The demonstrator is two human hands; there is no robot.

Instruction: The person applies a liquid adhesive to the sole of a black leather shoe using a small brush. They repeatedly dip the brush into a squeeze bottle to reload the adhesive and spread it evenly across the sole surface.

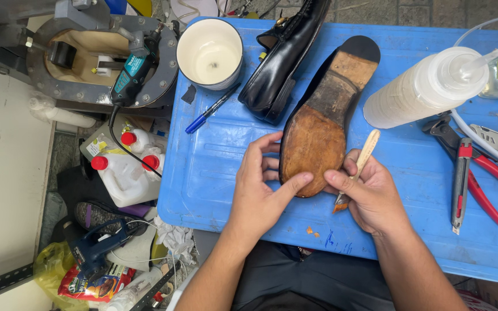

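A black shoe lies sole up on the blue board (214, 173), its worn brown leather sole (315, 144) facing me and its black heel at the far end. My left hand (260, 190) grips the toe end, thumb pressed on the sole's front edge. My right hand (370, 196) touches the toe from the right and holds a small brush (357, 170) with a pale wooden handle and orange-stained bristles. A second black shoe (283, 63) lies on its side further back.
A white cup of pale liquid (210, 53) and a blue pen (210, 109) sit at the back left. A white squeeze bottle (427, 86), red-handled pliers (491, 190) and a utility knife (460, 184) lie at right. Bottles, tools and a rotary tool (131, 75) crowd the floor left.
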